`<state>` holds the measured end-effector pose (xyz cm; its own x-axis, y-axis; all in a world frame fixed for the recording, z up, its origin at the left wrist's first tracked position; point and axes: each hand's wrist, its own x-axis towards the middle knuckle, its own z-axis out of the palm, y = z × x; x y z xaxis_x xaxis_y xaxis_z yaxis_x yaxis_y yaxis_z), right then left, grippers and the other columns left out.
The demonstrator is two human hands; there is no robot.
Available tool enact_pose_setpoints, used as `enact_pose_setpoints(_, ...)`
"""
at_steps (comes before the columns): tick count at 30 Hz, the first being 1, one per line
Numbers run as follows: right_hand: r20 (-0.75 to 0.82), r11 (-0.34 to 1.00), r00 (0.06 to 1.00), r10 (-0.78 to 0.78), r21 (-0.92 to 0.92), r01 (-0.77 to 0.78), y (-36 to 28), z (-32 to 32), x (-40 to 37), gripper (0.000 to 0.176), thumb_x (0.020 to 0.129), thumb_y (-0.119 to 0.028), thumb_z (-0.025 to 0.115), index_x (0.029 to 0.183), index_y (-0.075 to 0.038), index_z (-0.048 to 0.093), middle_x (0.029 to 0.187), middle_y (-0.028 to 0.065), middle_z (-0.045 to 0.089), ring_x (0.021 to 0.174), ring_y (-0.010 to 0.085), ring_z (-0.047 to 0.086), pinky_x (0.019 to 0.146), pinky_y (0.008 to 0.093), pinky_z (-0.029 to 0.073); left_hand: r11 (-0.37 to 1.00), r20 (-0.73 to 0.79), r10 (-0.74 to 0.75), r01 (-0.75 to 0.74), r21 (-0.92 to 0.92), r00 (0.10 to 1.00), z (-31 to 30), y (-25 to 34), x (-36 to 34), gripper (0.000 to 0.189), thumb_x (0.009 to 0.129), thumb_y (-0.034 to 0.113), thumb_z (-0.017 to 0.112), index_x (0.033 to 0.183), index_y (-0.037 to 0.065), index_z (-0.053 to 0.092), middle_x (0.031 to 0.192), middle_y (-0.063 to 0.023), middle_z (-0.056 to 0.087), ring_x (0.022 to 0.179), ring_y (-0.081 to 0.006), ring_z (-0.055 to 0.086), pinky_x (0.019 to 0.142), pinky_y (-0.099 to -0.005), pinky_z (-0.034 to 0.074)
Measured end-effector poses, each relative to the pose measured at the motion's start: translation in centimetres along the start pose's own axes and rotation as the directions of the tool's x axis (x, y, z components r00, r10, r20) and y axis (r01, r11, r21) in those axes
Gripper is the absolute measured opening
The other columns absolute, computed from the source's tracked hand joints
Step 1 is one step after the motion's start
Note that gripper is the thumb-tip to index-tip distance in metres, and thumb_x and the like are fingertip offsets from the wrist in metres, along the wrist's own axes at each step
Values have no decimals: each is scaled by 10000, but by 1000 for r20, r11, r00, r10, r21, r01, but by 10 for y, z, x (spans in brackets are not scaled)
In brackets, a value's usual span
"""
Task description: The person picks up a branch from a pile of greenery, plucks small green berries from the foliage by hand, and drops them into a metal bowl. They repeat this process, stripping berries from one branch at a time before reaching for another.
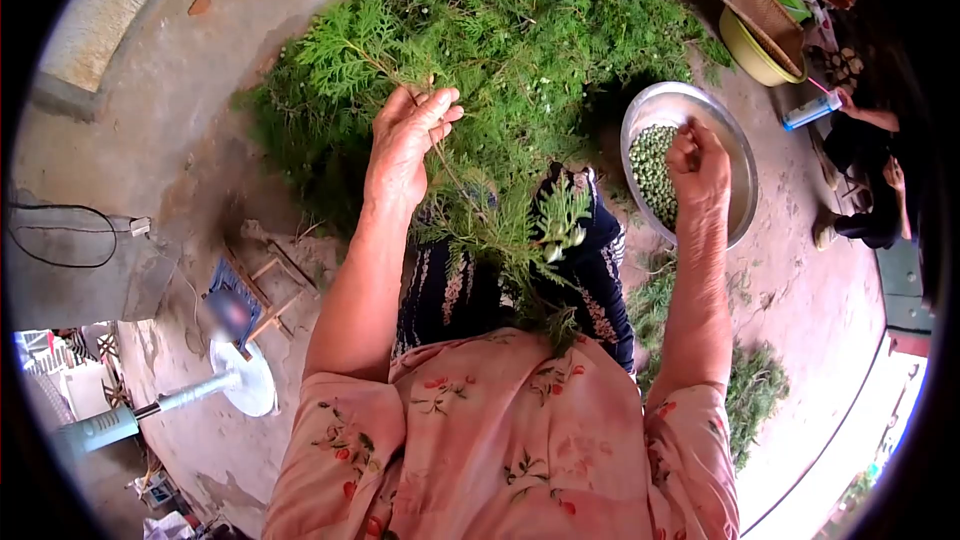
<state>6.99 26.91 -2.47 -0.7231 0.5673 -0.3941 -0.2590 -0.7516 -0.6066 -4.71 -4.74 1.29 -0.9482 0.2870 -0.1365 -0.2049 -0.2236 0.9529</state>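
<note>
My left hand [408, 145] is closed around the stem of a leafy evergreen branch [500, 230], which looks like cypress or arborvitae. The branch lies across my lap, and pale green cones show near its right side. Over the metal bowl [745, 175] hangs my right hand [698, 165], fingers curled together. Whatever those fingers may hold is hidden. Inside the bowl are many small round green cones [652, 172]. Beyond my knees spreads a large heap of cut evergreen branches [520, 30].
More green sprigs [755, 395] lie on the floor at right. A yellow basin [745, 50] with a woven basket [765, 10] stands at the upper right. Another person [880, 170] sits at the right edge, holding a blue-and-white object [812, 110]. A fan [235, 380] and a small wooden stool [275, 295] are left.
</note>
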Motion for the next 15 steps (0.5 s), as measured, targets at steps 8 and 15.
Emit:
enact_pose_setpoints(8,288,441,742,-606,-654,614,-47,-157,72,458,774,-305,644,1089,6,522,893,118,610,807,229,599,724,321,514,996,-121,-61,53,-64,991,-6,-25,8,169,841,246,624,907,142,508,1034,-87,603,910,-180,587,785,-306,430)
enact_pose_setpoints(15,232,880,967,-103,-432,197,-8,-42,-39,336,844,-83,575,1162,-1,504,989,100,580,834,199,591,743,338,516,1000,-163,-15,18,16,987,-5,-37,6,550,830,237,633,1266,6,391,1095,-104,592,1004,-202,570,895,-338,404)
